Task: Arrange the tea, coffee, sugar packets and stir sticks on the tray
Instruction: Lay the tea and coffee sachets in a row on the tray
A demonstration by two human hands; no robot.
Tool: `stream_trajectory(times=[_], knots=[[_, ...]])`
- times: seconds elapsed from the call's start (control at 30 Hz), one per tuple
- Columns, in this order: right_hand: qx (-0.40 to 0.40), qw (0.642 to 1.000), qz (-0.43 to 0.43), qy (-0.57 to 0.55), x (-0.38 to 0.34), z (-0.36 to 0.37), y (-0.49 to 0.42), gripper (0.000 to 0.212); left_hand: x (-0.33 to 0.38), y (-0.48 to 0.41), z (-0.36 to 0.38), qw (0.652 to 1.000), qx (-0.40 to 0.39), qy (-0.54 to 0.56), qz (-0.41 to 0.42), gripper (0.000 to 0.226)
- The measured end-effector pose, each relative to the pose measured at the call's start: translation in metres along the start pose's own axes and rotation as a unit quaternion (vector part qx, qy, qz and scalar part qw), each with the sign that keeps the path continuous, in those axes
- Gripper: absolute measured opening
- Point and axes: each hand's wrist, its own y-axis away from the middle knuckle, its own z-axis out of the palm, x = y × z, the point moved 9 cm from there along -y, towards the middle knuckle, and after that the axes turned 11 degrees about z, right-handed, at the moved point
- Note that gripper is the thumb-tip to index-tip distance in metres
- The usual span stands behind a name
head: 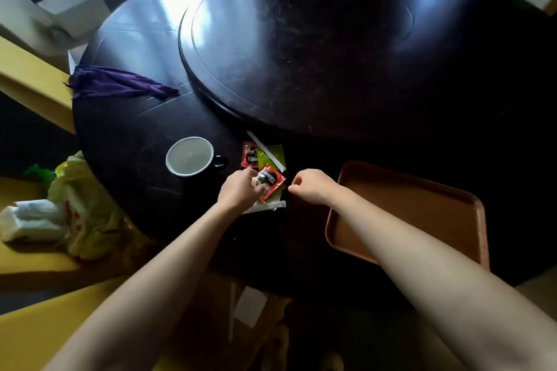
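A brown tray lies on the dark round table at the right, with nothing on it. Left of the tray is a small heap of packets. My left hand grips a red coffee packet at the heap's near side. Behind it lie another red coffee packet and a green tea packet. A white paper-wrapped stir stick crosses the green packet. Another white stick lies under my left hand. My right hand hovers just right of the heap, fingers curled, holding nothing.
A black cup with a white inside stands left of the packets. A raised turntable fills the table's middle. A purple cloth drapes over the left edge. Plastic bags sit on a yellow seat at the left.
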Motion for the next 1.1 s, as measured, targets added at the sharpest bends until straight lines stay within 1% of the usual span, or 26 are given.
stream_trajectory(times=[0.07,0.13,0.23,0.33,0.43,0.53,0.67,0.73,0.83,0.9,1.0,1.1], knots=[[0.039,0.999,0.023,-0.03,-0.004,-0.008,-0.016,0.026,-0.005,-0.009,0.002,1.0,0.012,-0.009,-0.008,0.049],[0.063,0.996,0.043,-0.05,-0.009,-0.011,-0.029,0.025,-0.005,-0.013,0.009,1.0,0.009,-0.017,-0.015,0.055],[0.098,0.991,0.072,-0.062,-0.011,-0.012,-0.047,0.033,-0.014,-0.022,0.015,0.998,0.016,-0.042,-0.036,0.065],[0.12,0.985,0.087,-0.084,-0.012,-0.01,-0.063,0.043,-0.02,-0.029,0.017,0.996,0.007,-0.067,-0.06,0.066],[0.139,0.979,0.104,-0.106,-0.017,-0.008,-0.074,0.048,-0.026,-0.034,0.02,0.995,-0.006,-0.059,-0.079,0.069],[0.156,0.972,0.123,-0.126,-0.023,-0.004,-0.082,0.051,-0.03,-0.037,0.025,0.994,-0.027,-0.027,-0.102,0.071],[0.156,0.966,0.139,-0.151,-0.029,0.006,-0.091,0.044,-0.029,-0.038,0.025,0.994,-0.048,-0.011,-0.1,0.068],[0.157,0.963,0.143,-0.168,-0.028,0.008,-0.094,0.037,-0.03,-0.038,0.024,0.993,-0.06,0.008,-0.1,0.061],[0.154,0.96,0.126,-0.197,-0.022,0.008,-0.095,0.024,-0.037,-0.036,0.021,0.99,-0.063,0.071,-0.109,0.051],[0.167,0.96,0.105,-0.2,-0.018,0.005,-0.089,0.017,-0.045,-0.031,0.02,0.977,-0.05,0.166,-0.127,0.043],[0.194,0.954,0.07,-0.216,-0.009,0.001,-0.075,0.012,-0.052,-0.017,0.018,0.942,-0.032,0.301,-0.146,0.024],[0.208,0.948,0.03,-0.237,-0.005,0.0,-0.06,0.009,-0.062,-0.003,0.018,0.891,-0.009,0.42,-0.171,0.019]])
